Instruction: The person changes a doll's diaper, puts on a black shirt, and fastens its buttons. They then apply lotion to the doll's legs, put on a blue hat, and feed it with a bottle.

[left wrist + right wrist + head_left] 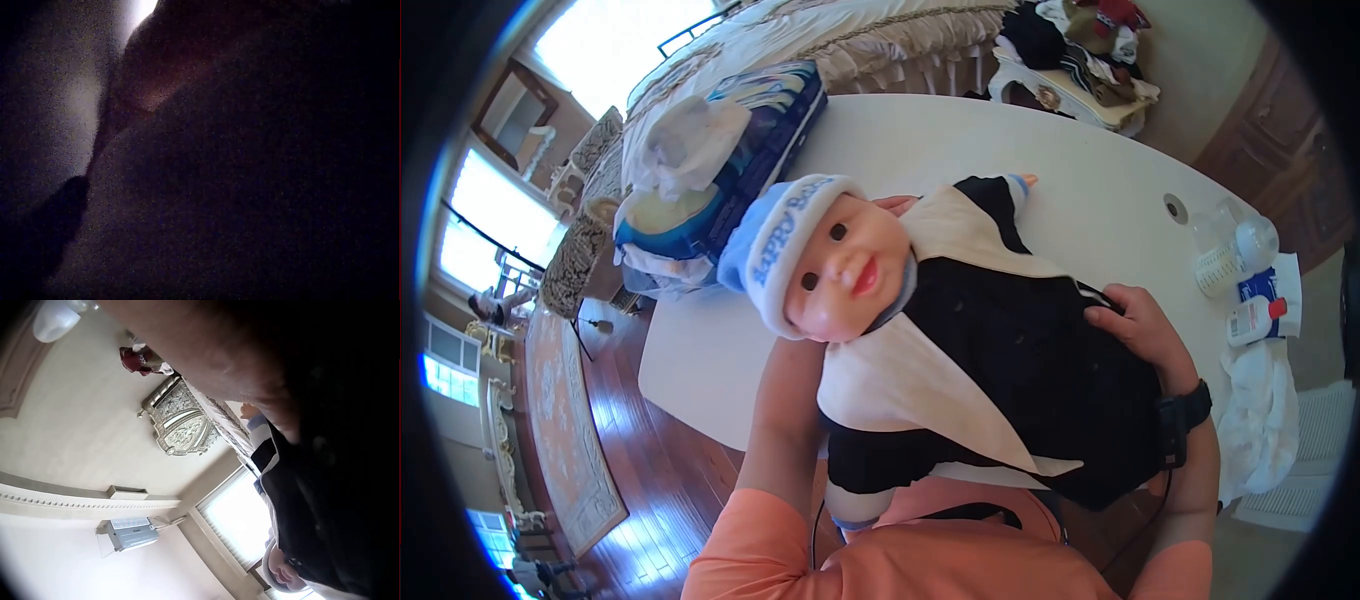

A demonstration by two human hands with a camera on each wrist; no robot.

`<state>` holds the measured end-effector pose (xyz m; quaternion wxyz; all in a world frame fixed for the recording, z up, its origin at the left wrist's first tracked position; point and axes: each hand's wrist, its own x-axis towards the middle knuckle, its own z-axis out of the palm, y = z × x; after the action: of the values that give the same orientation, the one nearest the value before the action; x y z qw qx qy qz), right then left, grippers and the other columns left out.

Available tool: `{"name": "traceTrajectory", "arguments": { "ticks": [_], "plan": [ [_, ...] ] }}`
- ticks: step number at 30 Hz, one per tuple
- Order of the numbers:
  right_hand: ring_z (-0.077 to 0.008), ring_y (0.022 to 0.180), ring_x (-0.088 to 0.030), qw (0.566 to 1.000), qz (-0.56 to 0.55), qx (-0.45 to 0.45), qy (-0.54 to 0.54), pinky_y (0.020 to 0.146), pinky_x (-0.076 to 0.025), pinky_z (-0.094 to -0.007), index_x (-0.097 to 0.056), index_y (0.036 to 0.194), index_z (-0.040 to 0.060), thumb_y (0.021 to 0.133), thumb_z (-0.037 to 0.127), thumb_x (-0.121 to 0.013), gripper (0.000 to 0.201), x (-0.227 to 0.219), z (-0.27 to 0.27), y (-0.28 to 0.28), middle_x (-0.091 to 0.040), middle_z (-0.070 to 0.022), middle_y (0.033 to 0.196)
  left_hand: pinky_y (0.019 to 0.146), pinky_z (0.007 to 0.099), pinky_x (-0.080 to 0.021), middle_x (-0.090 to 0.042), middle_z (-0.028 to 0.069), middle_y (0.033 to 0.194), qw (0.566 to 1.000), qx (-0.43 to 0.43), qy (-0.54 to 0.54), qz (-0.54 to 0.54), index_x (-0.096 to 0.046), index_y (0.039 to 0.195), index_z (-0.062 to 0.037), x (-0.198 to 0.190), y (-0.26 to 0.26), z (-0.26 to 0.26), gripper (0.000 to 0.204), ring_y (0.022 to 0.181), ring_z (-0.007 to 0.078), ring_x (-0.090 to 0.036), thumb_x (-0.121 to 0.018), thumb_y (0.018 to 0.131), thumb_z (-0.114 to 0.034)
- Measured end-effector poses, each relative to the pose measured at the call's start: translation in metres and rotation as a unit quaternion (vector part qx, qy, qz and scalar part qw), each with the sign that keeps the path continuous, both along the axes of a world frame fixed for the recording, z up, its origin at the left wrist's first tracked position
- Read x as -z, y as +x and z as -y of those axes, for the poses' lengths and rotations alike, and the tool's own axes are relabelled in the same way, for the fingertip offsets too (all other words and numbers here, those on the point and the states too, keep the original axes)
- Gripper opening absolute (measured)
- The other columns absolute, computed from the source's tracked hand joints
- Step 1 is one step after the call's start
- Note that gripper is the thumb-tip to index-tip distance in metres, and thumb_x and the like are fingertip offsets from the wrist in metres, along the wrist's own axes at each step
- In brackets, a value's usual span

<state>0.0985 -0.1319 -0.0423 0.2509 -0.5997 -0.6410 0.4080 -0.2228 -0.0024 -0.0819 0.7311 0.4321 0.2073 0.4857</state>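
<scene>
A baby doll (855,265) lies tilted across the head view, face up, in a blue cap (795,250) with a white lettered brim. It wears a black outfit (1000,330) with wide cream panels (930,385). My left forearm passes beneath the doll's head, and a bit of my left hand (895,204) shows behind its neck; the fingers are mostly hidden. With thumb on top, my right hand (1142,322) grips the lower side of the black outfit. The left wrist view is nearly dark, while the right wrist view shows the doll's outfit (300,494) close up.
The doll is over a white table (900,130). A blue package (770,150) stands at the table's far left with a white plastic bag (690,145) on it. On the right are a baby bottle (1240,255), a small red-capped white bottle (1252,322) and white cloth (1260,410).
</scene>
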Motion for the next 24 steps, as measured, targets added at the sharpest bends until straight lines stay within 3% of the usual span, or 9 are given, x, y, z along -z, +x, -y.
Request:
{"name": "traceTrajectory", "arguments": {
  "ticks": [2, 3, 5, 9, 10, 13, 19, 24],
  "plan": [
    [-0.0075, 0.059, -0.043, 0.999, 0.034, 0.026, -0.023, 0.056, -0.037, -0.0248, -0.057, 0.080, -0.0022, 0.077, 0.029, -0.061, 0.032, 0.000, -0.002, 0.000, -0.048, 0.0002, 0.061, 0.100, 0.0222, -0.028, -0.044, 0.0130, 0.122, 0.995, 0.095, -0.001, -0.002, -0.039, 0.118, 0.0068, -0.033, 0.007, 0.015, 0.033, 0.113, 0.0148, -0.042, -0.036, 0.091, -0.012],
    [-0.0054, 0.058, -0.037, 0.999, 0.019, 0.024, -0.020, 0.052, -0.032, -0.0232, -0.052, 0.073, 0.0003, 0.079, 0.029, -0.059, 0.030, 0.001, -0.002, 0.000, -0.042, 0.0039, 0.059, 0.100, 0.0222, -0.028, -0.044, 0.0130, 0.122, 0.996, 0.093, 0.001, -0.002, -0.039, 0.118, 0.0068, -0.029, 0.007, 0.012, 0.033, 0.113, 0.0148, -0.042, -0.036, 0.091, -0.012],
    [-0.0033, 0.056, -0.031, 1.000, 0.004, 0.024, -0.018, 0.048, -0.027, -0.0216, -0.048, 0.067, 0.0028, 0.080, 0.028, -0.058, 0.030, 0.005, -0.004, 0.001, -0.035, 0.0076, 0.058, 0.098, 0.0224, -0.030, -0.044, 0.0128, 0.122, 0.974, 0.014, 0.186, -0.128, -0.039, 0.120, 0.0063, -0.009, 0.005, 0.000, 0.035, 0.111, 0.0140, -0.043, -0.038, 0.090, -0.013],
    [-0.0031, 0.055, -0.032, 0.995, 0.015, 0.089, 0.030, 0.047, -0.028, -0.0217, -0.049, 0.066, 0.0027, 0.081, 0.029, -0.058, 0.031, 0.013, -0.006, 0.012, -0.036, 0.0068, 0.057, 0.094, 0.0292, -0.037, -0.050, 0.0155, 0.115, 0.986, -0.024, 0.151, -0.071, -0.048, 0.113, 0.0040, 0.000, 0.006, -0.015, 0.033, 0.105, 0.0201, -0.049, -0.047, 0.086, -0.016],
    [-0.0041, 0.053, -0.032, 0.992, 0.010, 0.109, 0.056, 0.046, -0.028, -0.0230, -0.049, 0.065, 0.0016, 0.080, 0.029, -0.059, 0.033, 0.015, -0.008, 0.013, -0.037, 0.0055, 0.054, 0.095, 0.0273, -0.036, -0.051, 0.0130, 0.114, 0.993, -0.002, 0.082, -0.081, -0.044, 0.117, 0.0034, -0.027, 0.008, 0.002, 0.034, 0.105, 0.0181, -0.049, -0.044, 0.088, -0.014],
    [-0.0037, 0.053, -0.032, 0.987, -0.004, 0.131, 0.087, 0.046, -0.028, -0.0229, -0.049, 0.064, 0.0019, 0.081, 0.030, -0.059, 0.034, 0.023, -0.009, 0.016, -0.037, 0.0057, 0.054, 0.095, 0.0258, -0.035, -0.052, 0.0105, 0.112, 0.996, 0.034, 0.000, -0.088, -0.041, 0.121, 0.0026, -0.044, 0.009, 0.010, 0.035, 0.104, 0.0162, -0.049, -0.040, 0.089, -0.013],
    [-0.0046, 0.051, -0.032, 0.984, 0.009, 0.151, 0.090, 0.045, -0.028, -0.0234, -0.048, 0.062, 0.0024, 0.080, 0.031, -0.059, 0.036, 0.026, -0.010, 0.019, -0.038, 0.0051, 0.053, 0.091, 0.0280, -0.038, -0.053, 0.0105, 0.111, 0.998, 0.025, 0.037, -0.055, -0.044, 0.116, 0.0016, -0.031, -0.004, -0.005, 0.032, 0.101, 0.0172, -0.051, -0.042, 0.088, -0.014],
    [-0.0067, 0.049, -0.034, 0.979, 0.035, 0.169, 0.106, 0.045, -0.030, -0.0257, -0.047, 0.059, 0.0016, 0.078, 0.034, -0.060, 0.040, 0.035, -0.014, 0.025, -0.038, 0.0019, 0.051, 0.088, 0.0298, -0.041, -0.054, 0.0104, 0.109, 0.992, -0.098, 0.074, 0.003, -0.047, 0.112, 0.0007, 0.008, -0.018, -0.031, 0.030, 0.100, 0.0180, -0.053, -0.043, 0.087, -0.016]
  ]
}}
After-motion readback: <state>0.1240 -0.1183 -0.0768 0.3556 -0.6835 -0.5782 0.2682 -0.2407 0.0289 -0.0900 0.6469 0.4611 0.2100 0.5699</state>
